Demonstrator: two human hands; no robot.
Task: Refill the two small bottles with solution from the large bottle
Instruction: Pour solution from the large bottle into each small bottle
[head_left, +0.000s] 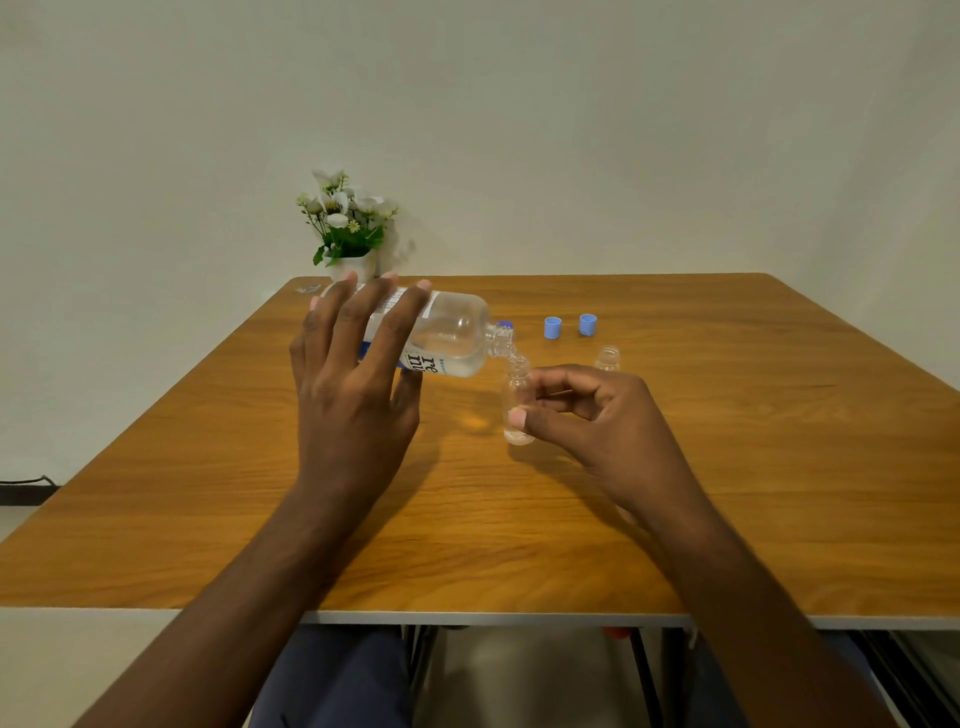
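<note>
left hand (358, 395) grips the tilted large bottle (452, 338) over a small bottle (516, 395) pinched in the right hand (592, 415); tip too fast and solution may miss the narrow neck.

Reading off the tilted large bottle (452, 332) now: on its label (422, 364), bold dark letters turned sideways, "re" above "nu", the second line running in under a finger of the left hand (358, 395). Just beside those letters, a short run of small blue capitals, too tiny to make out. Further back along the bottle, glimpsed between the fingers, rows of fine grey print on a white panel (390, 300), blurred past reading.
</note>
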